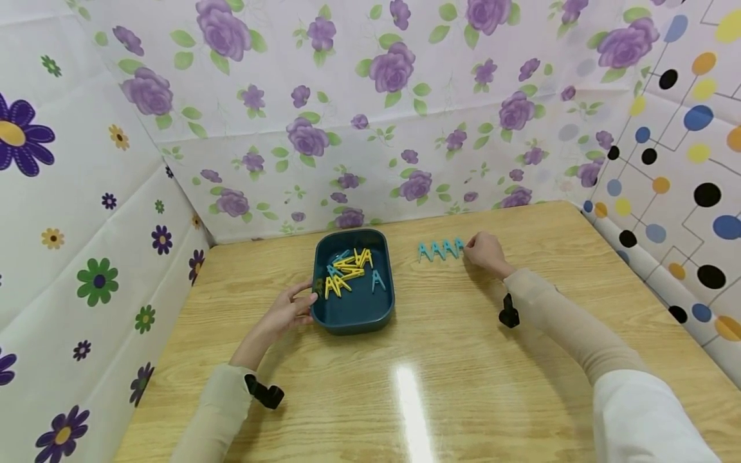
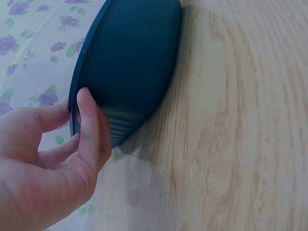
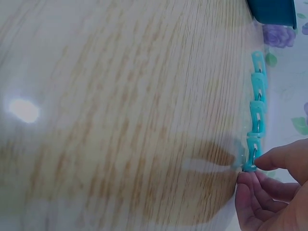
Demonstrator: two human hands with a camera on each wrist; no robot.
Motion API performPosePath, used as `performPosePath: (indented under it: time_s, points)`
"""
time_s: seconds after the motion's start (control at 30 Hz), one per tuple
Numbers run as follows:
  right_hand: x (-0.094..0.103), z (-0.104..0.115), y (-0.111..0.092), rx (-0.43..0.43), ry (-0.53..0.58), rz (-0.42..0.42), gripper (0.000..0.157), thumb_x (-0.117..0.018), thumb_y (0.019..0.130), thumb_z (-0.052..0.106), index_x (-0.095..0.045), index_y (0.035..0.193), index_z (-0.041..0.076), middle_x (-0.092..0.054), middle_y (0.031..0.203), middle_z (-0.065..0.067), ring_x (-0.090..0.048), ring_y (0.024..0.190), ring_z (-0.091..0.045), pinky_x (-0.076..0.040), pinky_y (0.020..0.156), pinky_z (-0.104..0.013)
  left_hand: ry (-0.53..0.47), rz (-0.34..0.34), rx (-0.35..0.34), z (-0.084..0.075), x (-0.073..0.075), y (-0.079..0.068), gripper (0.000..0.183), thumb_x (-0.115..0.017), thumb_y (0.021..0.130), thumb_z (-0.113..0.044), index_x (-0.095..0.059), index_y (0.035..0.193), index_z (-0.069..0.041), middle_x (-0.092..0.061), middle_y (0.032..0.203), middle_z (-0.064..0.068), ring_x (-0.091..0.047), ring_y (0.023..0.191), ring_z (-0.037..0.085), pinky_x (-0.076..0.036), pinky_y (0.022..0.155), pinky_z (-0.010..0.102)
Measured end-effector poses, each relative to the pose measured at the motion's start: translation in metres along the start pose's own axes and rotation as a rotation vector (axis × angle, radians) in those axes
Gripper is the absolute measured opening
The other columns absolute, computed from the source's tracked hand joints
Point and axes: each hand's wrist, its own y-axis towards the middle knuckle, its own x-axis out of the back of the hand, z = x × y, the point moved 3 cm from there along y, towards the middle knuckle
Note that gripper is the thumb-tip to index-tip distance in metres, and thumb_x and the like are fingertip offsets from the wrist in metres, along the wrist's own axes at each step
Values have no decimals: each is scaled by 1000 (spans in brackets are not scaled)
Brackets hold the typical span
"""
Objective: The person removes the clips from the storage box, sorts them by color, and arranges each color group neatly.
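A dark teal plastic bin (image 1: 354,315) stands left of centre on the table. My left hand (image 1: 289,305) grips its left rim; in the left wrist view the thumb and fingers (image 2: 87,130) pinch the edge. Inside lie several yellow clothespins (image 1: 352,272) and a few blue ones, one blue clothespin (image 1: 377,280) apart at the right. Right of the bin, several blue clothespins (image 1: 437,250) stand side by side in a row. My right hand (image 1: 487,253) pinches the rightmost blue clothespin (image 3: 253,153) between thumb and fingertips; its end is partly hidden.
The wood-grain table (image 1: 324,399) meets a wall hung with purple-flowered cloth (image 1: 347,128) behind the bin and row. Patterned cloth also covers both sides. Black wrist cameras (image 1: 509,312) sit on both forearms. A bright reflection lies on the front of the table.
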Motion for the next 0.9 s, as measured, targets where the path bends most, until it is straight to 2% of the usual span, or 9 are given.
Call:
performPosePath:
  time_s: [0.17,0.3,0.43,0.57,0.63,0.7,0.77,0.83,0.9]
  points:
    - [1,1,-1,-2,4,4,31,-49,92,7,-68,69,-2,-47,46,1,-32,42,-10,-30,45,-25,9,-3,5,-1,0,-1,65,-54,100,-28,-22,154,-11,-69,104,2,-65,76,7,-56,74,25]
    - [2,1,-1,4,11,-3,40,-47,93,9,-51,53,7,-35,42,4,-24,40,-10,-25,42,-25,5,-5,9,-1,0,-1,65,-55,100,-28,-23,154,-12,-69,104,2,-65,76,7,-56,74,25]
    - [3,2,-1,7,20,-28,45,-46,94,10,-37,50,15,-27,43,5,-20,40,-10,-23,42,-25,0,-5,11,1,1,-1,65,-55,100,-28,-23,154,-11,-69,105,3,-64,77,7,-55,74,25]
    - [4,2,-1,9,22,-46,42,-45,93,9,-36,52,15,-26,45,5,-19,43,-10,-22,43,-25,0,-8,13,1,1,-2,65,-55,100,-28,-23,154,-11,-69,107,4,-65,76,7,-55,73,25]
    - [3,1,-1,3,23,-50,39,-44,93,9,-41,54,12,-27,45,4,-20,43,-11,-23,43,-26,1,-5,16,1,0,-2,65,-55,100,-28,-22,154,-11,-68,107,4,-64,76,7,-55,73,25]
    - [3,1,0,3,20,-59,32,-44,93,9,-52,62,6,-37,48,2,-25,43,-11,-27,44,-26,-5,-4,15,0,0,-3,65,-55,100,-28,-22,154,-11,-68,106,4,-64,75,6,-55,72,24]
    - [3,2,0,1,10,-72,27,-44,94,9,-61,76,-1,-51,56,-7,-34,46,-13,-33,47,-28,-12,-2,12,-1,-1,-2,66,-55,100,-28,-21,154,-12,-68,102,2,-64,74,6,-55,70,23]
    - [4,3,0,3,-3,-84,26,-44,95,11,-64,97,-6,-63,75,-17,-48,55,-19,-44,54,-33,-18,-3,8,-2,-1,-2,66,-55,100,-28,-21,154,-12,-69,99,1,-64,73,6,-55,69,22]
    - [4,4,0,0,-7,-88,30,-44,97,13,-61,109,-8,-65,95,-25,-56,67,-25,-50,65,-39,-22,-5,5,-3,-1,-2,66,-55,100,-27,-21,154,-12,-69,96,0,-64,72,6,-55,68,22]
